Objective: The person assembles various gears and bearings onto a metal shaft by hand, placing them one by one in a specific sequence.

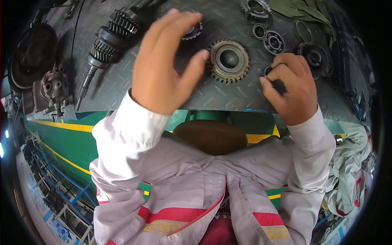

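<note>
My left hand [163, 65] is open over the metal table, thumb spread away from the fingers. Under its fingers a small toothed ring [198, 32] shows in part. The thumb tip comes close to the left rim of a large gear [229, 61], which lies flat with its bore facing up. To the right of that gear, my right hand [295, 87] is closed, fingers curled toward the thumb. A small dark ring-shaped part [267, 71] shows at its fingertips; whether it is gripped or lies on the table is hard to tell.
A gear shaft [109, 38] lies at the left, near a dark round disc [34, 55] and a metal housing [54, 90]. Ball bearings [274, 42] and gear rings [316, 59] lie at the right, below a green cloth [304, 10]. A brown round stool [208, 136] stands before the table edge.
</note>
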The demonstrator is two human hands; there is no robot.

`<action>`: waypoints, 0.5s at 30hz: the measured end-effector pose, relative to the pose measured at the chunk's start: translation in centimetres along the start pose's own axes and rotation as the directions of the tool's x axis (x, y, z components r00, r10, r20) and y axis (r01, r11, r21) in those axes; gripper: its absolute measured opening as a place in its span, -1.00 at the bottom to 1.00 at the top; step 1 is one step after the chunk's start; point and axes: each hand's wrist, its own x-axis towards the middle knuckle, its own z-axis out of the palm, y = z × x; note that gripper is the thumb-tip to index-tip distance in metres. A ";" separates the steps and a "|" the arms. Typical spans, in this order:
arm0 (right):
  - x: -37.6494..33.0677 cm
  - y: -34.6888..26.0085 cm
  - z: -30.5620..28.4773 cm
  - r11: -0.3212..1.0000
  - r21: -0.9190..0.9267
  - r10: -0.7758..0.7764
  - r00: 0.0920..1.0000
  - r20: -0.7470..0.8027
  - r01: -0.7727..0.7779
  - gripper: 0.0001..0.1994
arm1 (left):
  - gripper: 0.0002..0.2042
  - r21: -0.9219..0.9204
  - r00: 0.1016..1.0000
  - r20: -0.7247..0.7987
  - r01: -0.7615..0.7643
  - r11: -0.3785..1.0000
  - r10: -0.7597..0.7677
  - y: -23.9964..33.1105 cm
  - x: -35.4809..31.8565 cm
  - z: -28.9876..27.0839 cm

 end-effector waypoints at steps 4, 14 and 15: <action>0.2 -0.4 0.4 1.000 0.000 0.031 0.998 0.052 -0.031 -0.76 | -0.30 -0.170 0.987 0.157 -0.002 0.985 0.029 2.4 -0.2 1.7; 1.5 -0.8 0.1 0.999 -0.034 0.041 0.996 0.077 -0.039 -0.75 | -0.29 -0.129 0.987 0.155 0.051 0.990 -0.031 2.7 0.1 3.6; 1.5 -0.8 0.1 0.999 -0.028 0.040 0.997 0.071 -0.038 -0.75 | -0.30 -0.111 0.989 0.142 0.052 0.992 -0.036 2.9 0.2 3.4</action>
